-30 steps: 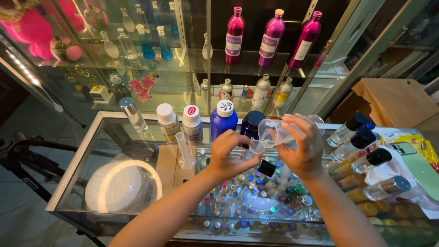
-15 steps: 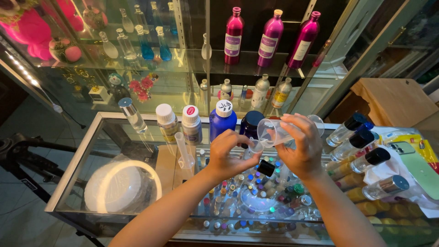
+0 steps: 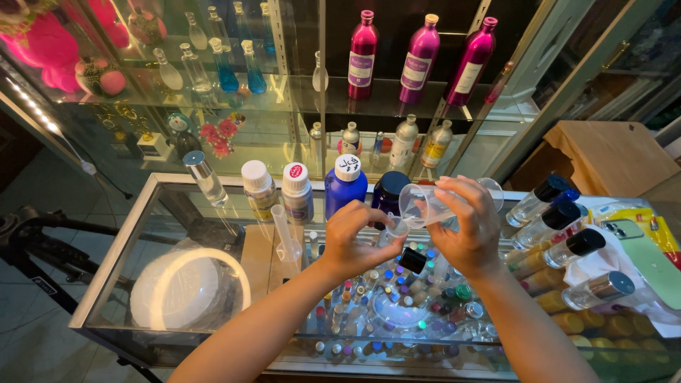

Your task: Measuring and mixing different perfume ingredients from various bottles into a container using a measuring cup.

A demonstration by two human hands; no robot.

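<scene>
My right hand (image 3: 464,227) grips a clear plastic measuring cup (image 3: 424,204) tilted on its side, with the spout pointing left and down. My left hand (image 3: 351,240) pinches a small clear vial (image 3: 396,228) right under that spout. Both hands hover above a glass counter top (image 3: 177,234). Just beneath them stand a small black-capped bottle (image 3: 413,260) and a clear graduated cylinder (image 3: 284,230).
Behind the hands stand a blue bottle (image 3: 345,184), a dark blue bottle (image 3: 389,193) and two white-capped jars (image 3: 259,188). Black-capped glass bottles (image 3: 560,216) lie at the right. Several tiny coloured vials sit under the glass. A white ring light (image 3: 188,287) is at the left. Magenta bottles (image 3: 418,50) stand on the shelf.
</scene>
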